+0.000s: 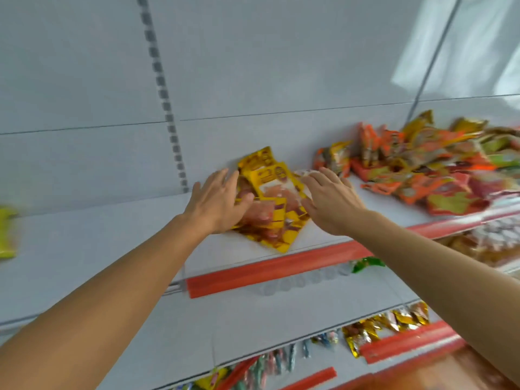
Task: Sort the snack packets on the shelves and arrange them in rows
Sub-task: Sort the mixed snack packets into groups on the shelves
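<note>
Far left: a yellow-green packet (7, 233) lies alone on the white shelf (98, 235), well apart from everything else, cut off by the picture's edge.
Back panel: a slotted upright strip (163, 88) runs down the pale wall to the shelf.
Left hand (218, 202): reaches in flat from the left, fingers nearly straight and spread, resting against the left side of the yellow packets; the thumb lies on top of them, and I can't see any real curl round them.
Yellow packets (274, 202): a small overlapping pile near the middle of the shelf, flat, fanned a little, with the lowest corner close to the red edge strip (281, 267).
Right hand (330, 202): comes in from the right, fingers straight and loose, touching the right edge of the same pile, grasping nothing.
Right: an orange and yellow heap (430, 167) of snack packets sprawls unsorted on the same shelf, near the right hand but apart from the pile.
Below: the lower shelf (225, 327) has small gold packets (388, 326) along its front.
</note>
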Tool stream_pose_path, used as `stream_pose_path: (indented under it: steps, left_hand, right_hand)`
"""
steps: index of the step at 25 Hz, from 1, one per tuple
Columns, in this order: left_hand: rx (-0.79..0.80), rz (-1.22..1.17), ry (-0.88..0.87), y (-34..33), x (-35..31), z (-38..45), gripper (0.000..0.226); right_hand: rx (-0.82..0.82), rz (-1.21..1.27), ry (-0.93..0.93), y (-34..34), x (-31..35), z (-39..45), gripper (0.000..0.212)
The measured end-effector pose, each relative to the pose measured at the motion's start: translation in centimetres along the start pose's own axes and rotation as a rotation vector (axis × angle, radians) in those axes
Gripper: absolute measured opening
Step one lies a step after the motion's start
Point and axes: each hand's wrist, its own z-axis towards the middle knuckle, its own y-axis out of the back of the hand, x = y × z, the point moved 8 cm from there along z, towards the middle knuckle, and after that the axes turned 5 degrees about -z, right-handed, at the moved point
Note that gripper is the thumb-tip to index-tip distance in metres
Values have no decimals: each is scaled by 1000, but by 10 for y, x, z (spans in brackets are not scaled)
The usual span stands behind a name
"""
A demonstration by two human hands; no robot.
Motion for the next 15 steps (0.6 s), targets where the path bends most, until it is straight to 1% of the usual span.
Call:
stream_pose_path:
  steps: [4, 7, 9, 12, 15]
  left_hand:
    - [16, -71, -141, -26, -89, 57, 83]
    - [36, -35, -215, -46, -130, 87, 75]
    - [35, -24, -274, -54, -156, 109, 75]
    - [53, -78, -367, -66, -196, 135, 74]
    - [65, -149, -461, -81, -239, 150, 72]
  right_hand:
    - [23, 11, -143, -11, -84, -21, 54]
    - [24, 25, -181, -19, -120, -25, 55]
    - [28, 31, -218, -23, -144, -26, 56]
    - [32, 10, -255, -24, -186, -34, 56]
    - [1, 26, -372, -24, -240, -48, 62]
